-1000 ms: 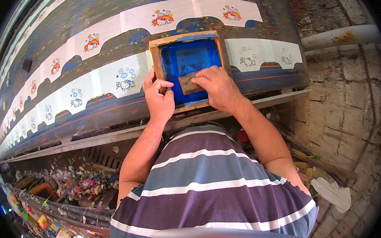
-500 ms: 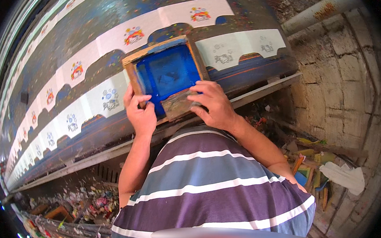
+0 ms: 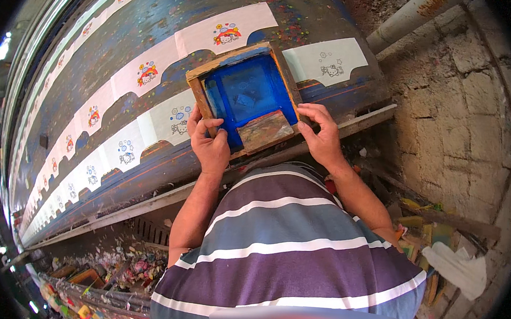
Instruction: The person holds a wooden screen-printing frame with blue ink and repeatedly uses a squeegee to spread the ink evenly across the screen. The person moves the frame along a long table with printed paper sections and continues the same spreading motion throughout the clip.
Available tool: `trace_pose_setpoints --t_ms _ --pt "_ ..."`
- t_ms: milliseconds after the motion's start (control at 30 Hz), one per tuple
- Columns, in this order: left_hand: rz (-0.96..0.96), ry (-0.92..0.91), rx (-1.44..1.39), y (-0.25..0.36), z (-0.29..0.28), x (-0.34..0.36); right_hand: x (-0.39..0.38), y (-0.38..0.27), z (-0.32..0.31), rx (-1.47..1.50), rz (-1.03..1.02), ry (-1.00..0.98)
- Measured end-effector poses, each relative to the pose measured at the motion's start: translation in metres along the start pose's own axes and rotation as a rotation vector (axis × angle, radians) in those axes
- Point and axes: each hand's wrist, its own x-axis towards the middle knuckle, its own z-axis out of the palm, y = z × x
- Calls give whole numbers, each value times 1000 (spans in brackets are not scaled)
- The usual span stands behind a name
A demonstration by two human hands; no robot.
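Observation:
A wooden screen-printing frame (image 3: 197, 90) with blue ink on its mesh lies tilted over a row of white printed pieces at the table's near edge. My left hand (image 3: 210, 145) grips the frame's lower left side, thumb inside the rim and fingers outside. On the opposite side, my right hand (image 3: 323, 139) pinches the right rim near its lower corner. Inside the frame's lower right sits a paint-stained wooden slab (image 3: 267, 131). A white piece with a black outline print (image 3: 313, 56) shows right of the frame; the piece under it is hidden.
Nearby pieces to the left bear blue-and-black prints (image 3: 127, 150). Another row (image 3: 193, 33) behind has coloured prints. The long dark table (image 3: 140, 113) is ink-spotted. A rusty pipe (image 3: 416, 19) and brick floor (image 3: 447, 125) lie right; debris and a white cloth (image 3: 455, 268) are below.
The frame has moved right along the row, uncovering a blue-marked piece at its left. My right hand has shifted from the lower inner part to the frame's right rim.

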Motion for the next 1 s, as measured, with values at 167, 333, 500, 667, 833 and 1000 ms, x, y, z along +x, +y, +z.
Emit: trace_pose_setpoints --t_ms 167,333,500,667,833,1000 --pt "-147 21 -163 -1 19 -5 8 14 -34 28 -40 -58" --pt "-204 40 -260 1 20 -6 15 10 -47 -95 -326 -153" --pt "-309 27 -276 2 18 -7 17 1 -28 -168 -566 -332" --pt "-228 23 -238 -5 21 -8 29 -2 -6 -335 -660 -381" --pt "-169 8 -168 -6 22 -8 44 -14 3 -414 -711 -451" --pt "-189 13 -177 -2 22 -7 60 -27 4 -472 -632 -528"
